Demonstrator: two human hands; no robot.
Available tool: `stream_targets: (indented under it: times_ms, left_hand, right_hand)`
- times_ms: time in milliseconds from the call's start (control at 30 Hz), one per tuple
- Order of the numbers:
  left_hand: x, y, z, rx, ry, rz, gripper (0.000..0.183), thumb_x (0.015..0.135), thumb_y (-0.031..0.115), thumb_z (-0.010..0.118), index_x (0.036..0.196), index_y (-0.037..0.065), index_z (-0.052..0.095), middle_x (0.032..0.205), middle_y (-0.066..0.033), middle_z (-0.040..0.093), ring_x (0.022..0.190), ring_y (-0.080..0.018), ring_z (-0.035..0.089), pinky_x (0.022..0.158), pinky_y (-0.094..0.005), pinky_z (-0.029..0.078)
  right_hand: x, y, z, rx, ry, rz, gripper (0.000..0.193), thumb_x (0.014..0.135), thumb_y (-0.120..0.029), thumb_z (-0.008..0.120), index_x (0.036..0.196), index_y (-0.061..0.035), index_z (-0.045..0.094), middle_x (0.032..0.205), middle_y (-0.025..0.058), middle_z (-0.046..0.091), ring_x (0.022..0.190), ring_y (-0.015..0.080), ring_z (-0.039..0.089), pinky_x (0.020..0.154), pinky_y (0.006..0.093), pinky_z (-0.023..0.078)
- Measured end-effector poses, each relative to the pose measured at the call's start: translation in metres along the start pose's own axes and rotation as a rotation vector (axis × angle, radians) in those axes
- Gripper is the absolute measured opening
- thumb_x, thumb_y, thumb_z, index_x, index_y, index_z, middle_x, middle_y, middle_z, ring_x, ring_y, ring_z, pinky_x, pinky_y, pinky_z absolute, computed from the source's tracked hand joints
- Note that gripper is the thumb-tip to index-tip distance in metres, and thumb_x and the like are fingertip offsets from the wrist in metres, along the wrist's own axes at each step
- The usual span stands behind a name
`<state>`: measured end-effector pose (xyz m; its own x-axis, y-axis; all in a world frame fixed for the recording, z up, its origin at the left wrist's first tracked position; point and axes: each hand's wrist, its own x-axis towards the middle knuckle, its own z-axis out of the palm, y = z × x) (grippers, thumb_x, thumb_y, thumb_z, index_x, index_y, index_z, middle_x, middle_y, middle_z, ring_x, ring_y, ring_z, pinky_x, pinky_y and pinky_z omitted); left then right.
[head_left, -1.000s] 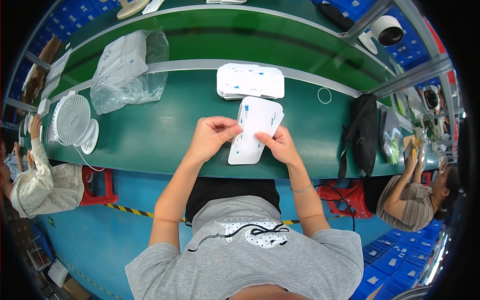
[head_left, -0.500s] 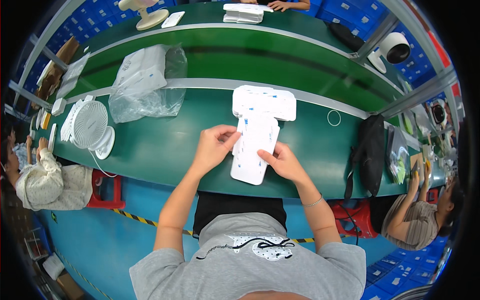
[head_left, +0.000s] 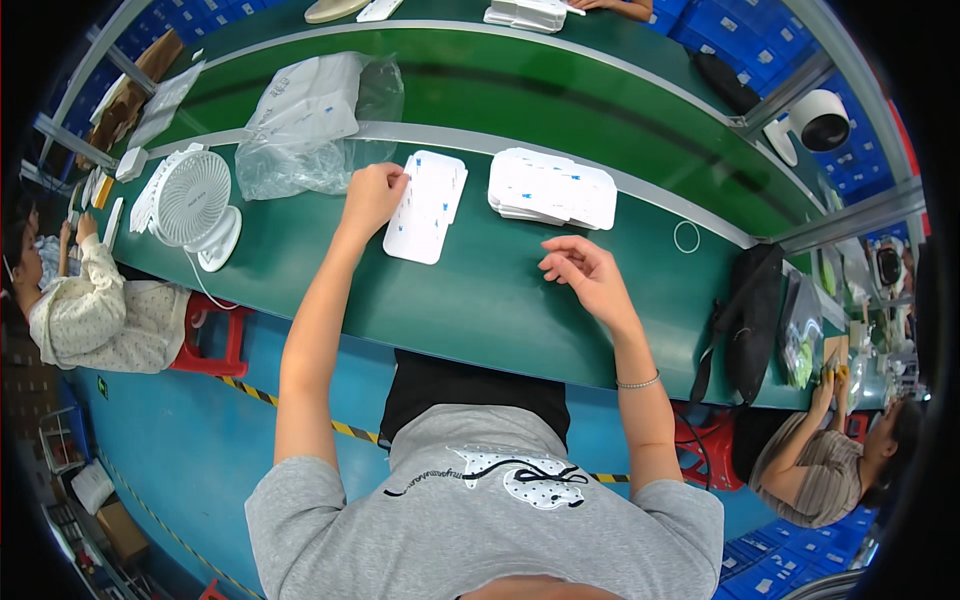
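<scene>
On the green bench, a small fanned stack of white round-cornered cards [head_left: 425,215] with little blue marks lies just left of the middle. My left hand [head_left: 373,203] is closed at its upper left edge, thumb and fingertips pinched on the cards. To the right, close to the bench's back rail, sits a thicker pile of similar white cards [head_left: 553,187], its layers slightly offset. Below that pile my right hand [head_left: 590,275] hovers over the bench with nothing in it, fingers loosely bent and apart from the cards.
A white desk fan [head_left: 195,200] stands at the left, beside a clear plastic bag [head_left: 310,130] with white sheets inside. On the right are a thin white ring [head_left: 686,237] and a black bag [head_left: 752,320]. Other people sit at both ends of the bench.
The smaller stack of cards has moved left with my left hand, away from the thicker pile. My right hand has let go of it and stays on the right.
</scene>
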<state>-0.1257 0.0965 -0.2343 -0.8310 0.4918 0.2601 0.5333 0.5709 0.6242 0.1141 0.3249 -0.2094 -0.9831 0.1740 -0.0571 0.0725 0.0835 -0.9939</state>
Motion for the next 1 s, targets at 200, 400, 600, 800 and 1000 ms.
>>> stream_targets:
  times_ms: [200, 400, 600, 800, 1000]
  left_hand:
    - [0.01, -0.005, 0.003, 0.212, 0.147, 0.04, 0.018, 0.082, 0.014, 0.062, 0.086, -0.002, 0.067, 0.076, -0.0173, 0.065, 0.069, -0.0336, 0.064, 0.065, -0.0399, 0.049]
    - [0.006, 0.016, 0.005, 0.54, 0.192, 0.004, 0.016, 0.08, 0.014, 0.063, 0.087, 0.0, 0.065, 0.087, -0.0145, 0.064, 0.082, -0.0342, 0.062, 0.069, -0.044, 0.05]
    - [0.019, 0.053, 0.013, -0.131, -0.019, 0.179, 0.036, 0.075, 0.024, 0.071, 0.102, 0.001, 0.064, 0.103, -0.0129, 0.062, 0.095, -0.0316, 0.057, 0.084, -0.042, 0.047]
    - [0.034, 0.103, 0.038, 0.034, -0.323, 0.66, 0.091, 0.062, 0.044, 0.08, 0.133, 0.002, 0.043, 0.139, -0.0164, 0.04, 0.13, -0.0351, 0.032, 0.107, -0.0416, 0.031]
    - [0.044, 0.119, 0.059, 0.154, -0.455, 0.677, 0.103, 0.055, 0.038, 0.085, 0.136, 0.0, 0.036, 0.138, -0.0171, 0.04, 0.129, -0.034, 0.034, 0.107, -0.0413, 0.032]
  right_hand:
    - [0.0, 0.004, -0.003, -0.01, 0.017, 0.019, 0.019, 0.091, -0.01, 0.056, 0.108, -0.0012, 0.06, 0.088, 0.0052, 0.064, 0.077, 0.0105, 0.059, 0.07, 0.0229, 0.048]
    - [-0.001, 0.0, -0.007, -0.038, 0.065, 0.0, 0.018, 0.09, -0.009, 0.056, 0.105, -0.0008, 0.061, 0.086, 0.0052, 0.064, 0.076, 0.0105, 0.06, 0.069, 0.0225, 0.047]
    - [0.013, -0.016, -0.034, -0.706, 0.347, -0.391, 0.036, 0.07, -0.014, 0.076, 0.104, -0.0074, 0.064, 0.093, 0.0044, 0.06, 0.084, 0.0196, 0.052, 0.071, 0.0308, 0.044]
    - [0.048, -0.016, -0.063, -1.117, 0.252, -0.385, 0.096, 0.054, -0.024, 0.086, 0.136, -0.0109, 0.037, 0.133, 0.015, 0.046, 0.127, 0.0341, 0.037, 0.103, 0.044, 0.035]
    - [0.065, -0.019, -0.073, -1.012, 0.02, -0.254, 0.1, 0.052, -0.023, 0.087, 0.137, -0.0105, 0.036, 0.136, 0.0142, 0.044, 0.129, 0.0347, 0.036, 0.107, 0.0436, 0.032]
